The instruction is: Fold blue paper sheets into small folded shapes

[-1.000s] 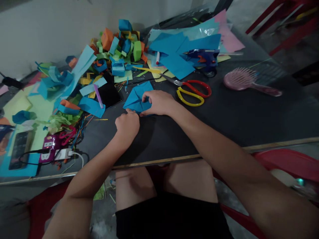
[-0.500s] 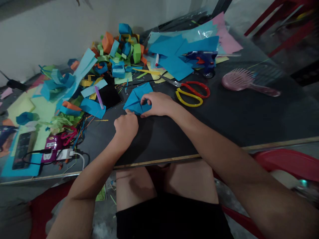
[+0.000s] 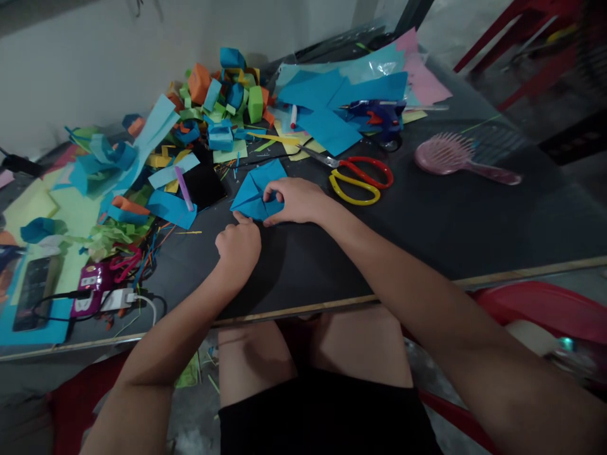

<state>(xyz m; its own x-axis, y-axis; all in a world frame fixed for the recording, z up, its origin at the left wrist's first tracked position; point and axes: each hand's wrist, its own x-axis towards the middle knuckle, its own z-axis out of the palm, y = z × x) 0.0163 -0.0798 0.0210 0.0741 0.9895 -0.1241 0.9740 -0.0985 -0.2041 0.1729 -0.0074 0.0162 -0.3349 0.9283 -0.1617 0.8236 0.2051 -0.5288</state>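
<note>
A folded sheet of blue paper (image 3: 251, 188) with creases meeting near its middle lies on the dark table in front of me. My right hand (image 3: 291, 201) grips its right side, thumb at the lower edge and fingers bent over the top. At the paper's lower left edge is my left hand (image 3: 239, 243), mostly curled closed, with one fingertip pressed to the edge. The fingers of both hands hide part of the right and lower edges. Just right of my right hand rest scissors (image 3: 358, 180) with one red and one yellow handle, blades toward the upper left.
Behind the paper is a heap of folded colored paper pieces (image 3: 220, 104). Blue sheets (image 3: 327, 120) lie under a blue glue gun (image 3: 384, 117). A pink hairbrush (image 3: 446, 153) is at right. Phone (image 3: 34, 291), purple power adapter (image 3: 92, 284) and cables sit at left.
The view has shifted slightly, so the table items appear a little further left. Both hands stay at the blue paper in nearly the same pose.
</note>
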